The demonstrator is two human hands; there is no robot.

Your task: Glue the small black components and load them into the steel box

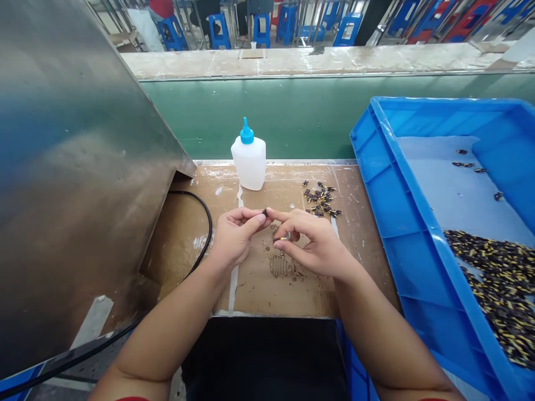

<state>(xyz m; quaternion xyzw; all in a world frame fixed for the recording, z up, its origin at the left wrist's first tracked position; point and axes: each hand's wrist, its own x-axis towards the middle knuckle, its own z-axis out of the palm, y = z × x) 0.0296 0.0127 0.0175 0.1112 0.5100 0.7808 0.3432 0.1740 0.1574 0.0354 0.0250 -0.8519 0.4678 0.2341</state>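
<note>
one small dark part (pixel 264 212) is pinched in my left hand (pixel 234 236), mid-table (pixel 267 298). right hand (pixel 313 245): index tip beside it, thumb and finger gripping one silvery-yellow bit (pixel 285 238). that one looks unfinished; can't tell if the far-right pile (pixel 320 197), dozens maybe, is done. one bottle (pixel 249 164) far, one bin (pixel 412 184) right, countless pieces (pixel 497 278) left.
</note>
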